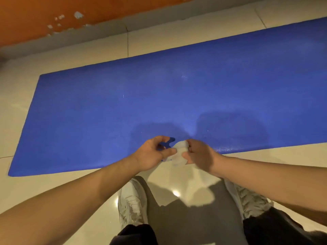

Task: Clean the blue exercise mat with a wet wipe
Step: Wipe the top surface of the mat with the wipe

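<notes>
Here we are, looking straight down, and the long blue foam exercise mat (159, 103) lies flat on the glossy cream tiled floor (53, 188), running from the lower left up and away to the right edge of the view. Both bare arms reach forward and meet just above the mat's near edge. Between them sits the crumpled white wet wipe (179, 152), bunched and held up off the floor. The left hand (153, 153) has its fingers curled, pinching the wipe's left side between thumb and fingertips. The right hand (200, 156) pinches the wipe's other side, thumb low and fingers curled over the top. So the wipe is shared, both hands close together with only the wipe between them. Their shadows fall on the mat just beyond. Down below, two white lace-up sneakers (132, 204) stand on the tiles, well apart, just short of the mat, with dark trousers (276, 227) at the ankles. A bright glare spot shines on the floor between the feet. Far side: a grey skirting strip (99, 35) under an orange wall (35, 15) with chipped white patches.
</notes>
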`<state>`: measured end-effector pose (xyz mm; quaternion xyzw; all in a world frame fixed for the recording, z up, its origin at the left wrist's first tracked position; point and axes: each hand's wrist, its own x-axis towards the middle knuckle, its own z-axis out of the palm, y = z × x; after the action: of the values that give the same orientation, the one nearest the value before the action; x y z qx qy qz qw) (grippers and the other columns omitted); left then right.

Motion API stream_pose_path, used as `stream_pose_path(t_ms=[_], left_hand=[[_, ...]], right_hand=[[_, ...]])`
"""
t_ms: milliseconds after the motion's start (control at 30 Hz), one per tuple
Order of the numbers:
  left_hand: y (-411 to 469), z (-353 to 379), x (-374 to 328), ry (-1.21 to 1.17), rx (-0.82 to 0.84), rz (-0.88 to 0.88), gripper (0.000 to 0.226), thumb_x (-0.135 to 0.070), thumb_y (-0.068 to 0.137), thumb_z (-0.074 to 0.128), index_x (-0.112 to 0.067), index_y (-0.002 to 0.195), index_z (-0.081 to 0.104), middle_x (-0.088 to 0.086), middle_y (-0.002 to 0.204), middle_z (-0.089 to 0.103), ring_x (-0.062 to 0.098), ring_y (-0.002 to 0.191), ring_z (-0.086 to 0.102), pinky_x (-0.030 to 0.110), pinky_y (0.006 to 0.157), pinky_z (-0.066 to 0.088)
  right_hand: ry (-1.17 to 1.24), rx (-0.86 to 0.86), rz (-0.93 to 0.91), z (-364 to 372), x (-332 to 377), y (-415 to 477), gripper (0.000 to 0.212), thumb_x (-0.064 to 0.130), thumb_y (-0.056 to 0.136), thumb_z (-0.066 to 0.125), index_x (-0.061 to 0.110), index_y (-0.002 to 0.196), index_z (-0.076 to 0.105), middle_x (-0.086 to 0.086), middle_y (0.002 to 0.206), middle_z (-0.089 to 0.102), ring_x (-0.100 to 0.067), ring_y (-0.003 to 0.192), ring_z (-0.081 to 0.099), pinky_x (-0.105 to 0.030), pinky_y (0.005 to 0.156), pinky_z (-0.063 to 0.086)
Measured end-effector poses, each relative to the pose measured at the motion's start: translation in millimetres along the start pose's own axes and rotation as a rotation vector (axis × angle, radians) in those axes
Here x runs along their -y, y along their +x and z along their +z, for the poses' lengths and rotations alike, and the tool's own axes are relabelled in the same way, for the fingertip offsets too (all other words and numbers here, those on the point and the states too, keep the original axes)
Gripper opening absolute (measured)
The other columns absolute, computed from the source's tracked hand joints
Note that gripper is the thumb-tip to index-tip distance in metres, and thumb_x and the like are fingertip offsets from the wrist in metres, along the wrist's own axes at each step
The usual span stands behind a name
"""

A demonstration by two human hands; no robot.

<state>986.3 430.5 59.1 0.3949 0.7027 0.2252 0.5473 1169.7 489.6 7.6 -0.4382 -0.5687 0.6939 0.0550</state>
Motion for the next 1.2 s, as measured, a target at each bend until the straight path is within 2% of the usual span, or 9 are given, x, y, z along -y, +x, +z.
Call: stream_pose_path(t_ms=[167, 333, 567, 667, 833, 933, 1000, 1100, 1200], left_hand=[[8.4, 4.2, 16.5, 0.015, 0.050, -0.016, 0.021, -0.012, 0.086, 0.078, -0.005, 0.104, 0.070, 0.006, 0.089, 0.069, 0.007, 0.076, 0.064, 0.024, 0.074, 0.053], [14.7, 5.1, 21.2, -0.004, -0.034, -0.041, 0.015, -0.005, 0.090, 0.072, 0.009, 0.094, 0.068, 0.008, 0.080, 0.069, 0.007, 0.068, 0.063, 0.019, 0.068, 0.052], [13.3, 13.8, 30.3, 0.023, 0.011, -0.020, 0.016, -0.002, 0.088, 0.073, 0.006, 0.102, 0.069, 0.020, 0.095, 0.071, 0.016, 0.081, 0.065, 0.024, 0.074, 0.055], [15.2, 12.0, 32.8, -0.003, -0.019, -0.056, 0.011, 0.000, 0.089, 0.071, 0.003, 0.099, 0.069, 0.010, 0.083, 0.069, 0.010, 0.069, 0.064, 0.024, 0.066, 0.053], [19.5, 5.3, 35.6, -0.151, -0.065, -0.238, 0.028, -0.006, 0.087, 0.074, 0.000, 0.111, 0.061, 0.007, 0.071, 0.062, 0.015, 0.055, 0.054, 0.023, 0.054, 0.046], [17.9, 12.5, 36.0, -0.150, -0.109, -0.207, 0.032, -0.009, 0.087, 0.076, -0.006, 0.110, 0.054, 0.006, 0.085, 0.059, 0.009, 0.060, 0.054, 0.016, 0.055, 0.045], [13.8, 16.6, 37.5, 0.015, -0.185, -0.024, 0.042, -0.016, 0.084, 0.080, -0.008, 0.110, 0.048, -0.004, 0.096, 0.053, 0.001, 0.071, 0.050, 0.009, 0.060, 0.041], [12.0, 13.4, 46.7, 0.385, -0.154, 0.275, 0.045, -0.046, 0.076, 0.078, -0.026, 0.103, 0.049, -0.013, 0.107, 0.047, 0.010, 0.100, 0.045, 0.016, 0.080, 0.041], [11.7, 10.7, 49.4, 0.429, 0.066, 0.176, 0.051, -0.070, 0.069, 0.068, -0.037, 0.106, 0.059, -0.020, 0.109, 0.055, 0.010, 0.110, 0.045, 0.030, 0.096, 0.041]], right_hand=[[0.076, 0.080, 0.027, 6.5, -16.9, -0.6, 0.029, -0.004, 0.096, 0.048, 0.001, 0.118, 0.066, -0.013, 0.107, 0.075, -0.028, 0.101, 0.073, -0.042, 0.087, 0.060], [0.060, 0.038, 0.055, -2.9, -16.5, -4.8, 0.012, 0.000, 0.097, 0.055, 0.001, 0.097, 0.067, -0.013, 0.093, 0.076, -0.029, 0.090, 0.073, -0.029, 0.071, 0.059], [-0.035, 0.045, 0.081, -3.2, -19.0, -9.0, 0.026, 0.019, 0.098, 0.063, 0.012, 0.073, 0.056, 0.006, 0.064, 0.048, -0.013, 0.062, 0.045, -0.027, 0.061, 0.040], [-0.050, 0.052, 0.113, -5.8, -19.5, -11.1, 0.015, 0.023, 0.095, 0.064, 0.009, 0.098, 0.069, 0.002, 0.086, 0.073, -0.029, 0.080, 0.065, -0.031, 0.071, 0.047], [-0.085, 0.004, 0.166, -10.5, -20.9, -12.8, 0.041, 0.023, 0.091, 0.072, 0.028, 0.130, 0.061, 0.006, 0.108, 0.072, -0.013, 0.102, 0.067, -0.026, 0.086, 0.050], [-0.079, 0.047, 0.142, -10.4, -19.4, -11.8, 0.051, 0.018, 0.092, 0.071, 0.027, 0.138, 0.051, 0.021, 0.072, 0.062, 0.004, 0.077, 0.061, -0.011, 0.069, 0.042], [-0.073, 0.049, 0.120, -9.2, -19.5, -10.7, 0.055, 0.015, 0.092, 0.070, 0.027, 0.140, 0.046, 0.023, 0.059, 0.060, 0.005, 0.062, 0.058, -0.009, 0.061, 0.040], [-0.065, 0.031, 0.105, -7.6, -21.1, -7.1, 0.072, 0.020, 0.091, 0.072, 0.033, 0.152, 0.036, 0.018, 0.080, 0.060, 0.001, 0.075, 0.058, -0.017, 0.070, 0.042], [-0.098, 0.051, 0.092, -6.4, -21.7, -6.8, 0.078, 0.021, 0.093, 0.070, 0.037, 0.156, 0.028, 0.018, 0.083, 0.063, 0.000, 0.082, 0.060, -0.020, 0.074, 0.044]])
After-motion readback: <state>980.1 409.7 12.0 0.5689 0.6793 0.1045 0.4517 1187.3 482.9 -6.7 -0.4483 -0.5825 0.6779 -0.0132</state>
